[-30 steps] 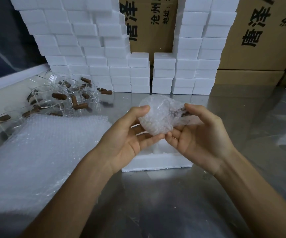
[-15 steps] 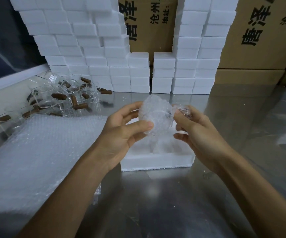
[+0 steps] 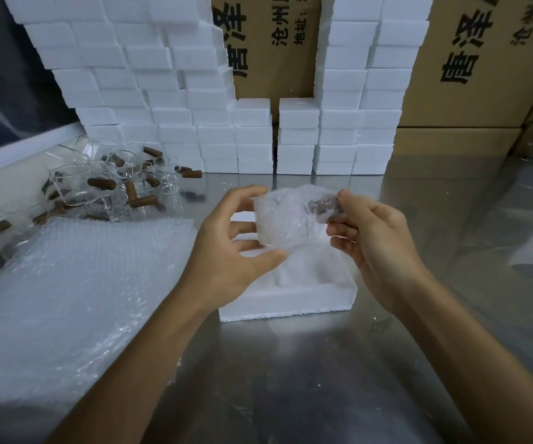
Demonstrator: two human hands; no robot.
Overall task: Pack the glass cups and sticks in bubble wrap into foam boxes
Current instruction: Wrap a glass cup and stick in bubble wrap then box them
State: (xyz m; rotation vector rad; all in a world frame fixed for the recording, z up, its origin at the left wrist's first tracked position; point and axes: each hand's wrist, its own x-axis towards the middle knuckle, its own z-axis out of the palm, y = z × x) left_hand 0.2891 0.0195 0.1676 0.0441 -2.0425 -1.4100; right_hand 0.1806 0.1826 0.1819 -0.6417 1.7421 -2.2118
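Wrapped bundle [image 3: 286, 219] now turned, stick end swung right, above open foam box [image 3: 287, 299]. Left hand [image 3: 236, 248] cups it loosely; right hand [image 3: 371, 232] pinches stick end. Wrapping looks finished; boxing likely next.

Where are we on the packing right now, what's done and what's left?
Done: many closed foam boxes are stacked at the back. In hand: the left hand and right hand hold a bubble-wrapped bundle above the open foam box, not yet seated. Left: loose glass cups with sticks beside the bubble wrap sheets.
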